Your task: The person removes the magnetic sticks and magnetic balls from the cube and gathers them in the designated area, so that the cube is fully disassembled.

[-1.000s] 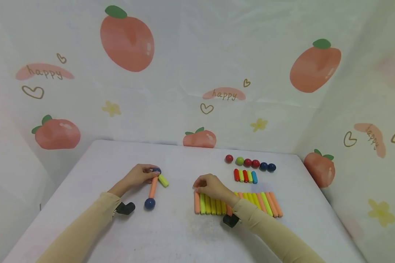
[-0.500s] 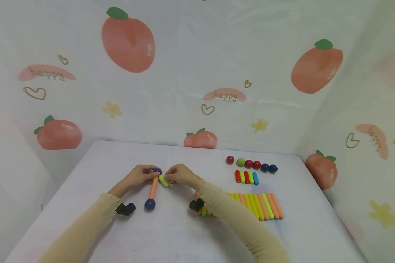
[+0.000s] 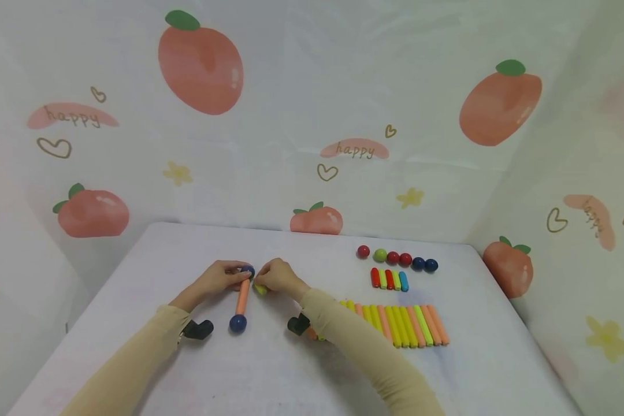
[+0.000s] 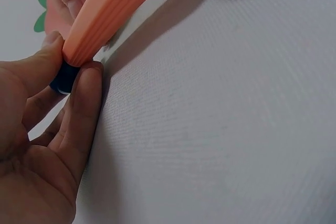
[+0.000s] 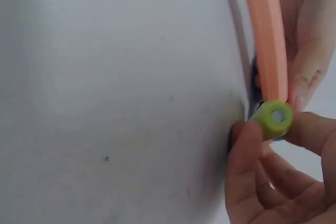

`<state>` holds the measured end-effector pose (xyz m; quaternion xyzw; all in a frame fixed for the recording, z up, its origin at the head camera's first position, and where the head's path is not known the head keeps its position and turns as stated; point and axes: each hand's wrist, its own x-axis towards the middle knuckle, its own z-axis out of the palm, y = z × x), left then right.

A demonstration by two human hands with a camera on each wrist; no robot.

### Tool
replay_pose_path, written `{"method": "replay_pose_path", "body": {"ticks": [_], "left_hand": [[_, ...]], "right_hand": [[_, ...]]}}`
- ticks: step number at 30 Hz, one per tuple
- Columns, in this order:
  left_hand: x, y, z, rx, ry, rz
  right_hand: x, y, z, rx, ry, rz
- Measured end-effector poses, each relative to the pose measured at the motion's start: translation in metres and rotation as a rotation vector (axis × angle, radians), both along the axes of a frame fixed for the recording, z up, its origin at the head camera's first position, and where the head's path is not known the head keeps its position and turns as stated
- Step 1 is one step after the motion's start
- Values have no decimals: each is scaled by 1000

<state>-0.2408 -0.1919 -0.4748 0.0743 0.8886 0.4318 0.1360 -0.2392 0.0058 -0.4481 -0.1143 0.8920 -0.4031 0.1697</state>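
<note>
Thumb and fingers of my left hand (image 3: 221,279) pinch a dark blue ball (image 4: 65,78) at the far end of an orange ridged rod (image 3: 243,297). A second dark blue ball (image 3: 238,323) sits at the rod's near end, on the table. Just to the right, my right hand (image 3: 279,276) pinches a short yellow-green rod (image 5: 275,119) between thumb and finger. Its end, with a silvery disc, faces the right wrist camera. The rod's other end points toward the pinched ball; whether they touch is hidden.
Right of the hands lies a row of long orange and yellow rods (image 3: 395,326), partly covered by the right sleeve (image 3: 364,341). Behind it are several short coloured rods (image 3: 389,279) and a line of red, green and blue balls (image 3: 393,257). A printed cloth (image 3: 270,115) hangs behind the table.
My right hand has travelled left from the row of long rods to the short yellow-green rod and taken hold of it. My left hand has stayed on the ball.
</note>
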Motion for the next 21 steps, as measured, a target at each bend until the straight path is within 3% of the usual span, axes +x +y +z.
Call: {"method": "replay_pose_path", "body": {"ticks": [5,10,15,21], "left_hand": [[-2,0,-2,-2,16,-18],[-4,-3,-5,17,27,-17],[-4,-3,-8,43,23,-27],[-2,-2,-4,43,16,-25]], "right_hand": [[3,15,8,-13,-30,24],[-2,53,24,-58,-85,114],[-4,122,35,-96,-96,152],[-1,232,41,-107,-56,57]]}}
